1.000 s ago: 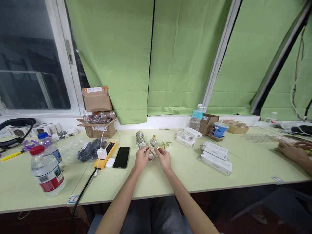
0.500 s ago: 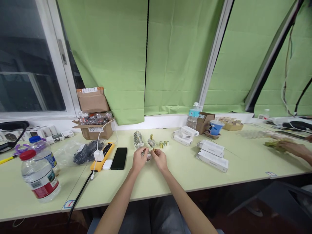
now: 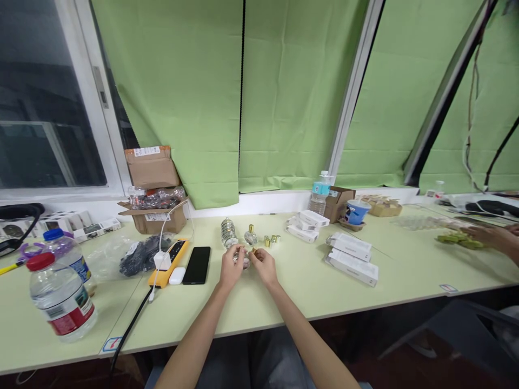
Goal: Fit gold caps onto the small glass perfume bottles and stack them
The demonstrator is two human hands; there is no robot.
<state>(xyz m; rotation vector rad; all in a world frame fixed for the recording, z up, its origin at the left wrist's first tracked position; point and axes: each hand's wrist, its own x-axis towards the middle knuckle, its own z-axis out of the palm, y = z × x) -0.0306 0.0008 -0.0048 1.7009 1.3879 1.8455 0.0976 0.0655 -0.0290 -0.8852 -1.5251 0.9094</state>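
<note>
My left hand is closed on a small round clear glass bottle, mostly covered by the fingers. Close beside it, my right hand pinches a small gold cap above the bottle; whether cap and bottle touch cannot be made out. Just beyond my hands, a similar glass bottle with a gold cap stands on the table. To its right sit several loose gold caps. A row of clear round glass bottles lies behind my left hand.
Left of my hands are a black phone, a white case, an orange power strip and water bottles. White boxes lie to the right. At far right, another person's hand is near green pieces.
My hands stay together over the bottle, with only slight finger movement. The view has shifted a little. At far right, the other person's hand has drawn back from the green pieces.
</note>
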